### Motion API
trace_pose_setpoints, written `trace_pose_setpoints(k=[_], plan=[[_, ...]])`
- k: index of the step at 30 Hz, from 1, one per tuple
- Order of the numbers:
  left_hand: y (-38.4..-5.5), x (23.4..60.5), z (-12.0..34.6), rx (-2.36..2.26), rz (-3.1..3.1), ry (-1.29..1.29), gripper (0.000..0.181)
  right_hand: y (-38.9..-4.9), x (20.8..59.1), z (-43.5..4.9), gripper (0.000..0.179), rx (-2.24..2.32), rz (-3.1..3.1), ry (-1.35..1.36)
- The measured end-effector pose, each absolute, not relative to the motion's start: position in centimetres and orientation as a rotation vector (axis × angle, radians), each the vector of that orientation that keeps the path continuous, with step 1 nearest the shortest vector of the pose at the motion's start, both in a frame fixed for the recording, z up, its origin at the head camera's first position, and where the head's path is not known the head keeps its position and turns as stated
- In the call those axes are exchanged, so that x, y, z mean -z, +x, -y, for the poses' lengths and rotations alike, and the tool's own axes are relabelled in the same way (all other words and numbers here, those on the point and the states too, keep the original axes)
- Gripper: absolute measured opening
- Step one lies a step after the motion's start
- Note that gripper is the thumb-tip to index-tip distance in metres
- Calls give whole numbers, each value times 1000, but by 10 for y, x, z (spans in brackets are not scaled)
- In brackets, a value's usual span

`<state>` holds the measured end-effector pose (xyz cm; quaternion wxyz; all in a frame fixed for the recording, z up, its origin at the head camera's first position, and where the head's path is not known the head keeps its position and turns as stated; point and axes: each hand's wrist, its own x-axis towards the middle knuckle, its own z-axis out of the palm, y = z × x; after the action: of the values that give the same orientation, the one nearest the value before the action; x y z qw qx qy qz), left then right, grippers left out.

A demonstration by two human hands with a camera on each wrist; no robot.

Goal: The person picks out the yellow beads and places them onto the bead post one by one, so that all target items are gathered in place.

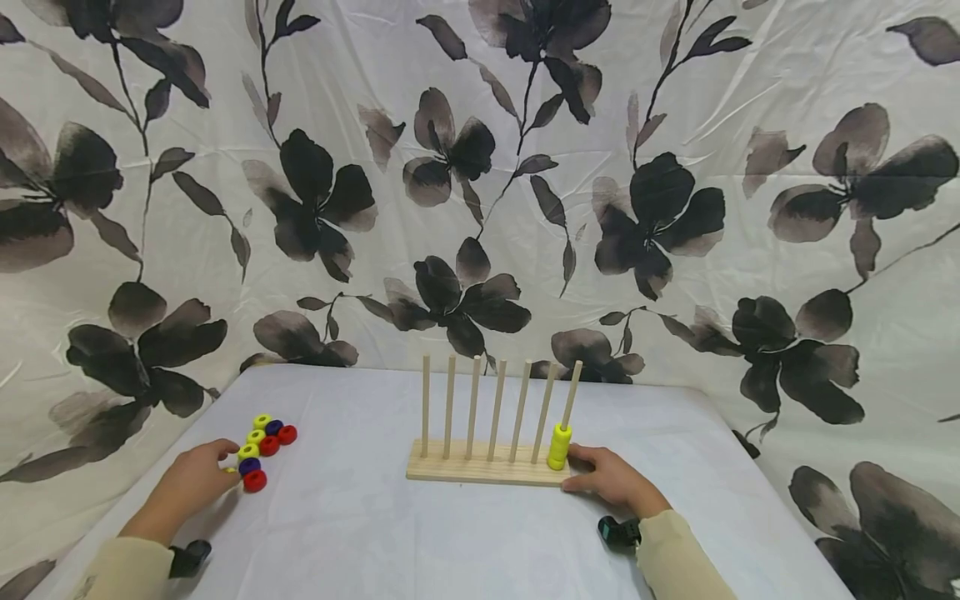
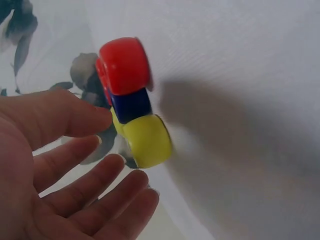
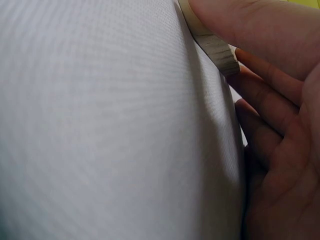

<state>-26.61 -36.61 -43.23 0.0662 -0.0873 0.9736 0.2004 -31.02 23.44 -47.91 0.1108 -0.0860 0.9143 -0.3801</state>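
A wooden peg stand (image 1: 487,472) with several upright pegs stands mid-table. Yellow rings (image 1: 559,447) are stacked on its rightmost peg. At that end, my right hand (image 1: 611,479) grips the base, thumb at the front and fingers behind; the right wrist view shows the base's wooden corner (image 3: 215,52) between them. On the left, my left hand (image 1: 187,483) hovers beside loose rings, thumb and fingers apart and holding nothing. Nearest to its fingertips is a yellow ring (image 2: 148,141), with a blue ring (image 2: 131,106) and a red ring (image 2: 125,65) lined up beyond.
More yellow, blue and red rings (image 1: 287,434) lie grouped toward the back left of the white-covered table (image 1: 345,517). Behind the table hangs a floral cloth (image 1: 525,250). Each wrist wears a black strap device, such as the right one (image 1: 619,533).
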Motion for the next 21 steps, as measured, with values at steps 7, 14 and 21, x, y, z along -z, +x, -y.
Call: trace_pose_setpoints(k=[7,14,21], plan=[[-268,439,366,-615,-2910,-317,50,-309,479,-234,80,1115,-2689,-253],[-268,444,365,-620,-2889,-352,45,-309,481,-234,78,1113,-2684,-249],[-268,445,365,-613,-2903,-327,40,-310,480,-234,78,1115,-2698,-259]])
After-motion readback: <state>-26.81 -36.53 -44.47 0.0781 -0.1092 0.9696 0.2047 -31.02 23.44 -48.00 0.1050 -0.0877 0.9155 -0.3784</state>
